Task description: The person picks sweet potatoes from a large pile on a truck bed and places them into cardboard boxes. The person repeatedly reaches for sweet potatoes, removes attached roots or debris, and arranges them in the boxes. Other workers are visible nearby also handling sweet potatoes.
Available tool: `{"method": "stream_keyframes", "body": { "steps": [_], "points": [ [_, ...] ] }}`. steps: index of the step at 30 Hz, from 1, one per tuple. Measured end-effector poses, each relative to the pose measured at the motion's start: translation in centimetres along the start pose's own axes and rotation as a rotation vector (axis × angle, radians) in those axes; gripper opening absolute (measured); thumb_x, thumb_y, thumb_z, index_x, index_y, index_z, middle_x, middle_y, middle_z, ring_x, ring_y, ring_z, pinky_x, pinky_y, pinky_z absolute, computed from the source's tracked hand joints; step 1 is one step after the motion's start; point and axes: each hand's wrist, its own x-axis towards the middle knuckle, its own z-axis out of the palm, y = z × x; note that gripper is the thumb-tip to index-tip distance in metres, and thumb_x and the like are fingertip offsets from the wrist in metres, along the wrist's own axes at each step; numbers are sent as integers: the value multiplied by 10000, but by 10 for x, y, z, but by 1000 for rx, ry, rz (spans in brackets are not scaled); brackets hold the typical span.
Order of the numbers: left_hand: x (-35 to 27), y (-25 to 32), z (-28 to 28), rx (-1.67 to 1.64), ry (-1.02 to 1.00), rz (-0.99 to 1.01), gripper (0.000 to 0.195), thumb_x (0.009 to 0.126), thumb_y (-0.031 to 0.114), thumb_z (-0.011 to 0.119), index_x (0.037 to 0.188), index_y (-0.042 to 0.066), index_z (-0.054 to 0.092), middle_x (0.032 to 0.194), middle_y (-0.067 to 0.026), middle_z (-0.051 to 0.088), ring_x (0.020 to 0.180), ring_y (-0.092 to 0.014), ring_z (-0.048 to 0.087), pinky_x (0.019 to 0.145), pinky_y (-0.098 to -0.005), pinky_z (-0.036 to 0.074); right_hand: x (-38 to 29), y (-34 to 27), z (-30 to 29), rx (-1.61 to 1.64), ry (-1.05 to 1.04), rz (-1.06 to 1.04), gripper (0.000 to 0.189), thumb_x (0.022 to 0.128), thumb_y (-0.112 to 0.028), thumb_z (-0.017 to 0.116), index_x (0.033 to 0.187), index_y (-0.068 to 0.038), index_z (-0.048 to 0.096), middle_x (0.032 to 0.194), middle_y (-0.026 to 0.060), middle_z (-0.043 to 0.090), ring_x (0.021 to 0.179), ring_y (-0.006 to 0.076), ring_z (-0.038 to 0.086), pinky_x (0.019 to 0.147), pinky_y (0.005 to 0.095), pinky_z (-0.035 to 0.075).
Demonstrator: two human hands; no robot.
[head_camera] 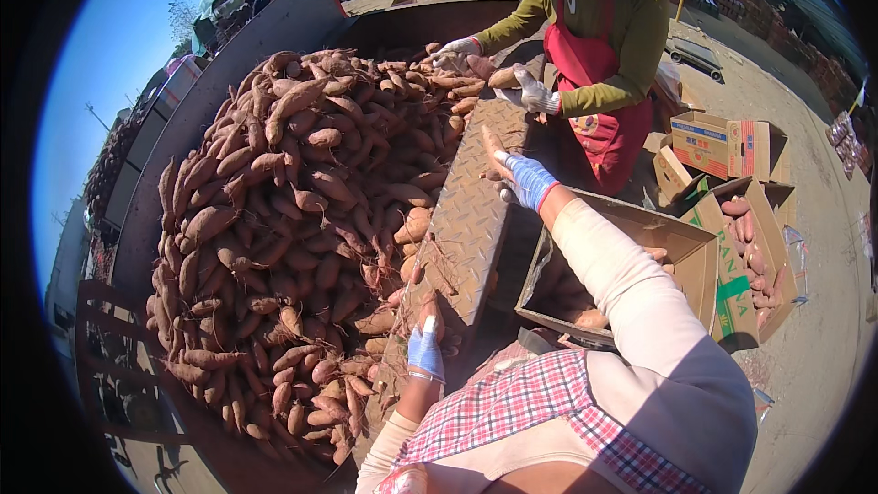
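Note:
My right hand (525, 180), in a blue and white work glove, reaches out over the edge of the metal ledge. Its fingers hold a slim sweet potato (491, 142) that points away from me. Nearer my body, my left hand (426, 350) wears a matching glove and grips another sweet potato (430, 303) above the ledge. Left of both hands rises a large heap of sweet potatoes (302, 199) with thin roots still on them. Between the heap and me runs the rusty tread-plate ledge (473, 219), with stray roots lying on it.
A co-worker in a red apron (593, 62) stands across from me, gloved hands on sweet potatoes. Below my right arm sits an open cardboard box (686, 261) holding sweet potatoes. Another filled carton (737, 288) and a banana carton (717, 144) stand right. A metal side wall (226, 75) bounds the heap.

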Motion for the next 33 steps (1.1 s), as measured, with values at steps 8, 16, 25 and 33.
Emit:
{"method": "stream_keyframes", "body": {
  "steps": [8, 16, 25, 33],
  "points": [
    [2, 0, -7, -20, -139, 13, 539, 810, 468, 592, 1077, 20, 454, 755, -113, 608, 606, -212, 629, 456, -284, 493, 60, 32, -35, -545, 519, -1, 389, 827, -421, 564, 934, -48, 537, 712, 95, 601, 453, 192, 542, 379, 299, 443],
    [2, 1, -14, 5, -179, -27, 554, 811, 506, 563, 1109, 50, 459, 772, -122, 615, 618, -228, 629, 452, -309, 491, 61, 6, -6, -457, 535, 30, 453, 824, -427, 548, 996, -9, 581, 858, 135, 635, 578, 230, 622, 439, 351, 487],
    [-3, 8, -15, -49, -221, -66, 557, 785, 469, 621, 1042, 17, 424, 779, -118, 598, 608, -220, 625, 480, -309, 502, 107, 11, -4, -410, 669, 49, 322, 852, -335, 529, 886, -22, 596, 663, 140, 642, 452, 244, 594, 374, 353, 455],
    [20, -29, -33, 85, -191, -16, 572, 792, 424, 620, 1102, -27, 453, 906, -121, 569, 699, -196, 593, 568, -297, 489, 121, 5, -19, -363, 694, 112, 491, 856, -495, 498, 966, -23, 569, 763, 132, 649, 498, 243, 611, 383, 321, 470]
  ]
}}
